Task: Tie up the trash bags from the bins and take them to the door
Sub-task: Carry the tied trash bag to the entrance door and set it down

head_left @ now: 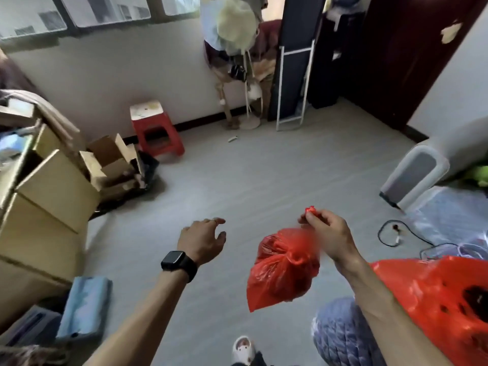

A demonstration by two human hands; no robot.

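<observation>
Small bag (282,268), red, hangs in the air over the floor (237,180). Its neck is bunched and looks knotted. The right grip (326,233) pinches the tip of the bag's tail between thumb and fingertips, high above the knot. The left grip (200,239) is out in front at about the same height, fingers spread and loosely bent, holding nothing, with a dark watch (178,262) on that wrist.

I'd call this one tied and ready to travel. The big bag (435,307), red too, sits low on the right beside the right forearm, with dark patches showing in it. It runs off the edge, so I can't tell whether its mouth is closed, though it looks like the next job. That calls for the free left grip to swing across and gather its rim. Or the small bag goes down first, so both can work the knot.

Then the carry: a dark door (412,62) stands far right, across open grey floor. A cable (390,233) loops on the floor on that side, so mind the feet. A slipper (243,350) shows at the bottom edge.

Left side, boxes (52,191) are stacked and spilling. A red stool (155,133) sits by the wall, under the windows, and a loaded coat stand (237,48) rises at the back.
</observation>
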